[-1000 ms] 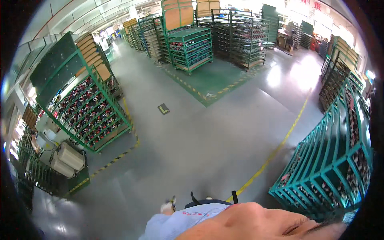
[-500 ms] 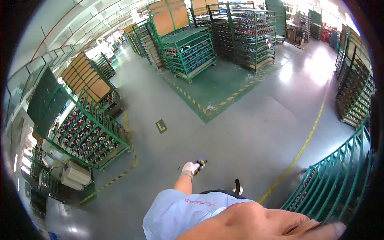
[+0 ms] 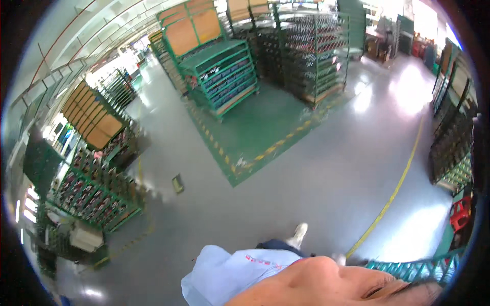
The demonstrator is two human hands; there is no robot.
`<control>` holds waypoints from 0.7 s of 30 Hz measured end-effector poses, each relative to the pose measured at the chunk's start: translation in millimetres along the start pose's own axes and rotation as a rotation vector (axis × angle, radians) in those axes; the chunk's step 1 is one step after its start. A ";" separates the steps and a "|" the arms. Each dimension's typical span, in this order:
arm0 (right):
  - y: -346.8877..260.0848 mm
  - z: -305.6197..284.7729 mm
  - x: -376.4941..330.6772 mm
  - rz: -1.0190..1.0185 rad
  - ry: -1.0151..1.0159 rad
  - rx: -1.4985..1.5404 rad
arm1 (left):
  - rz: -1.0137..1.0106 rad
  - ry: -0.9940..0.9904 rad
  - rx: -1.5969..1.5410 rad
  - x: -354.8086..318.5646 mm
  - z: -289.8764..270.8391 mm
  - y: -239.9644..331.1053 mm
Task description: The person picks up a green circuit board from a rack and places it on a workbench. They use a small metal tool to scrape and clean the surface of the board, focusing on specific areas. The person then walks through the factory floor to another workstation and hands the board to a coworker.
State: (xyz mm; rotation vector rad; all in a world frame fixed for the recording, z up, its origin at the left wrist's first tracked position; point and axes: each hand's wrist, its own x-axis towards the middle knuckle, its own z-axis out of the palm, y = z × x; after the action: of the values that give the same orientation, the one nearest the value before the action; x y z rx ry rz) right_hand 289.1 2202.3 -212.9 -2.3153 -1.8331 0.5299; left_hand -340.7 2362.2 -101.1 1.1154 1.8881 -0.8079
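Neither of my hands can be made out. My light blue sleeve (image 3: pixel 212 265) and shirt front fill the lower middle, and no forearm shows beyond the sleeve. Below the shirt, a dark trouser leg ends in a pale shoe (image 3: pixel 300 233) on the grey floor (image 3: pixel 286 199). A small whitish blur (image 3: pixel 339 259) sits beside the yellow line's near end; I cannot tell what it is.
Ahead stands a green wheeled rack (image 3: pixel 224 76) on a green floor patch edged with striped tape. A taller loaded rack (image 3: pixel 316 61) is to its right. Racks (image 3: pixel 92 188) line the left. A yellow line (image 3: pixel 393 196) runs along the right, near a red stool (image 3: pixel 460 213).
The gloved left hand with a small blue and yellow object has gone out of view. The racks ahead have come nearer and shifted left. A pale shoe has swung forward.
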 end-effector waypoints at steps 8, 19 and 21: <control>106.1 -126.7 114.9 0.716 -0.176 0.651 | 0.240 0.307 0.001 12.8 -176.4 393.3; 276.6 -127.4 269.7 0.841 -0.350 0.525 | 0.780 0.320 -0.089 30.2 -308.1 900.2; 328.7 -144.0 282.8 0.805 -0.418 0.389 | 0.510 0.245 0.089 9.9 -293.9 969.0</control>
State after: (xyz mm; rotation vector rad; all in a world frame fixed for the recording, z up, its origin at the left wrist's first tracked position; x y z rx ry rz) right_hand 696.0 2408.7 -237.9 -2.6908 -0.6857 1.4016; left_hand 441.4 3005.4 -90.4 1.7224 1.6502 -0.4833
